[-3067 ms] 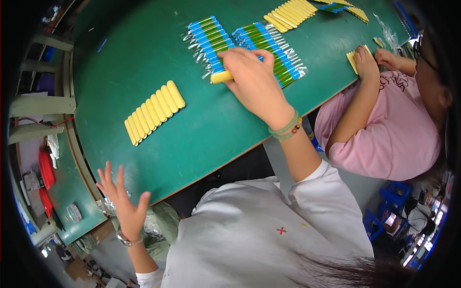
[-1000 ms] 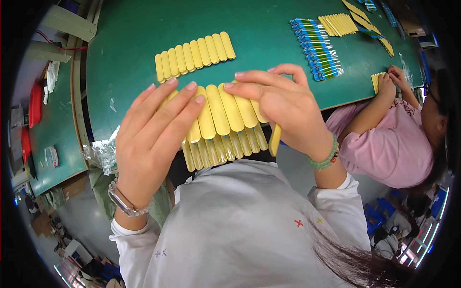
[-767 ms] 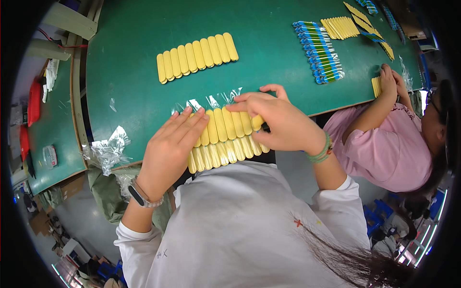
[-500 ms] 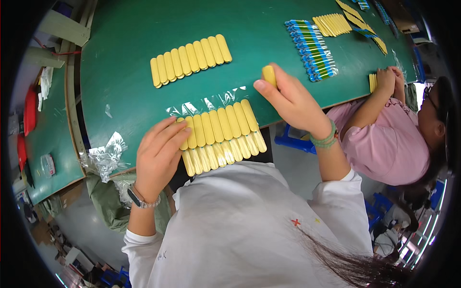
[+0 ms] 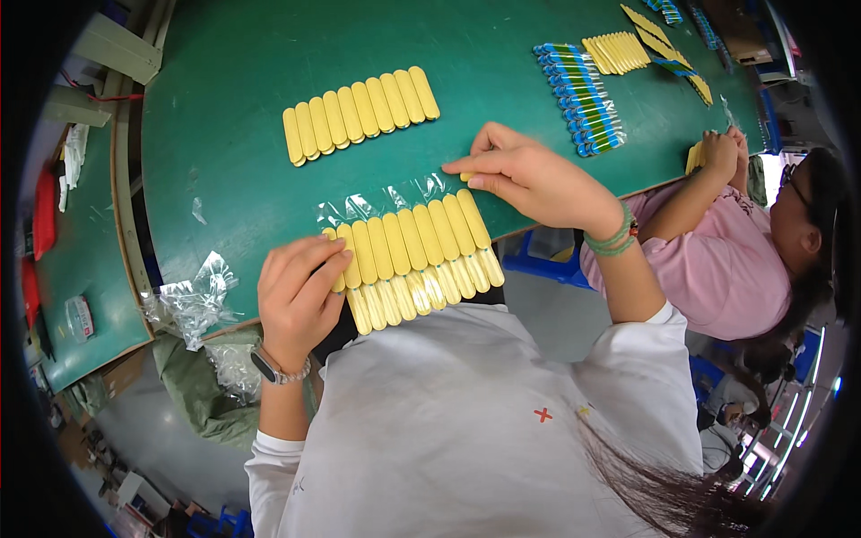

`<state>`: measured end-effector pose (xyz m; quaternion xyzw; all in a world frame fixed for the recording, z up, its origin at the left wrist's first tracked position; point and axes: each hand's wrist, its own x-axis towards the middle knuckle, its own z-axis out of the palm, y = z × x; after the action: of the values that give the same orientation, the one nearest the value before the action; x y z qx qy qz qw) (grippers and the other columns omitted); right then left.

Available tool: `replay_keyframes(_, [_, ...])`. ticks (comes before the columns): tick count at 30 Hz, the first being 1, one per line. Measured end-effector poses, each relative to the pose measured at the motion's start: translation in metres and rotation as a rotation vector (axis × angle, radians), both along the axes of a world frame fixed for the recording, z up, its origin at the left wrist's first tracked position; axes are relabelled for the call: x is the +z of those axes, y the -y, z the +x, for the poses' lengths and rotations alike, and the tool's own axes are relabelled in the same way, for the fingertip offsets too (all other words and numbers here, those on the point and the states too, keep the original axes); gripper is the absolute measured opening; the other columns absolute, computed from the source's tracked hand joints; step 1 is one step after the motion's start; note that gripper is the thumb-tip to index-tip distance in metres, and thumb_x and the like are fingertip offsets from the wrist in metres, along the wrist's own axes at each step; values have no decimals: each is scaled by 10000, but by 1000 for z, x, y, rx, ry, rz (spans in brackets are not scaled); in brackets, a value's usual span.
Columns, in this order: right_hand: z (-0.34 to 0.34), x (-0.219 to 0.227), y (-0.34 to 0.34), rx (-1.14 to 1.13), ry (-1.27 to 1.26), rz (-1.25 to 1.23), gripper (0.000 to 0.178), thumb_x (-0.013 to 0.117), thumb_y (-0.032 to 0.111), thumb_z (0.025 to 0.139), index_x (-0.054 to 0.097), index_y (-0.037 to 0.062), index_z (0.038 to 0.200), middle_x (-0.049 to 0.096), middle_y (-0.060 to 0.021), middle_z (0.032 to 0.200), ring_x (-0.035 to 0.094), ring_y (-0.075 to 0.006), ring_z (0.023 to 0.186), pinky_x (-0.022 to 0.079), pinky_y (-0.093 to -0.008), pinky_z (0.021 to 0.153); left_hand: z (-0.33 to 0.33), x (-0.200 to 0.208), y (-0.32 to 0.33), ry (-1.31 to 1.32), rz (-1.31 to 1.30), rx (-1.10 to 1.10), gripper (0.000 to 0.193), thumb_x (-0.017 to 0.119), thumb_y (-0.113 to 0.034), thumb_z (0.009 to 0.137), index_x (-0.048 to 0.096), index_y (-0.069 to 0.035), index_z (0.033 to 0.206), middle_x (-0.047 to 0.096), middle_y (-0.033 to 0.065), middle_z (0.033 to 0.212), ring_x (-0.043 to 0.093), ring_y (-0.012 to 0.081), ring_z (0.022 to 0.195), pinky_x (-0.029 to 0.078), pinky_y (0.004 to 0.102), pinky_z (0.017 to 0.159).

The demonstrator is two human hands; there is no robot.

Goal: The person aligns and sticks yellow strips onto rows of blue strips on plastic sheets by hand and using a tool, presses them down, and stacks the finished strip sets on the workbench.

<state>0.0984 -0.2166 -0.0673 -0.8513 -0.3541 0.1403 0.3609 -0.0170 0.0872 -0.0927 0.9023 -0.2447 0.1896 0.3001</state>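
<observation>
A row of flat yellow round-ended strips (image 5: 404,240), resembling nail files, lies at the green table's front edge. Its lower part sits under clear plastic wrap, and a clear film flap (image 5: 395,195) sticks out beyond its far side. My left hand (image 5: 300,291) grips the left end of this row, fingers bent over the end strip. Above the row's right end, my right hand (image 5: 538,179) pinches a yellow strip (image 5: 468,177); only its tip shows between thumb and fingers. Farther back lies a second row of bare yellow strips (image 5: 360,117).
Blue-and-green packed strips (image 5: 578,99) and more yellow strips (image 5: 616,53) lie at the back right. A co-worker in pink (image 5: 691,260) sits at my right, hands on the table. Crumpled clear film (image 5: 202,300) lies at the left edge, near a side table (image 5: 90,260).
My right hand has come down and left to the row's far right corner, its strip now mostly covered by fingers. My left hand stays at the row's left end.
</observation>
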Motion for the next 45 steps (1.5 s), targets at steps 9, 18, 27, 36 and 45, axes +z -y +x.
replay_keyframes(9, [25, 25, -32, 164, -266, -117, 105, 672, 86, 880, 645, 6, 943, 609, -107, 880, 629, -242, 848, 512, -344, 729, -4, -1, -8, 71, -33, 18, 278, 726, -5, 634, 724, -66, 906, 695, 48, 1004, 660, 248, 929, 500, 380, 761])
replay_keyframes(18, [20, 13, -153, 410, -93, -184, 132, 649, 105, 883, 592, -14, 885, 619, -165, 906, 623, -337, 852, 492, -414, 751, -6, -3, -8, 66, -23, -24, 281, 743, -42, 667, 714, -89, 942, 671, 29, 976, 638, 216, 864, 475, 380, 765])
replay_keyframes(27, [17, 12, -87, 254, -118, -165, 127, 650, 112, 887, 574, 10, 879, 587, -133, 896, 590, -313, 847, 474, -384, 743, -7, 5, -7, -21, -2, -52, 354, 804, -110, 648, 718, -97, 992, 678, 60, 1028, 643, 259, 920, 473, 424, 831])
replay_keyframes(36, [-10, 13, 11, -115, -168, -86, 170, 670, 157, 904, 605, 0, 906, 615, -122, 893, 598, -257, 835, 470, -339, 759, 26, 38, -2, -219, 111, -88, 392, 678, -126, 856, 641, -78, 1243, 712, 66, 1029, 647, 251, 973, 442, 438, 946])
replay_keyframes(45, [-26, 9, 7, -577, -419, 183, 360, 623, 296, 978, 518, -27, 860, 587, -113, 845, 558, -175, 828, 471, -308, 750, 92, 73, 56, -328, 329, -173, 614, 641, -58, 890, 419, -101, 1461, 691, 145, 958, 642, 316, 894, 491, 389, 847])
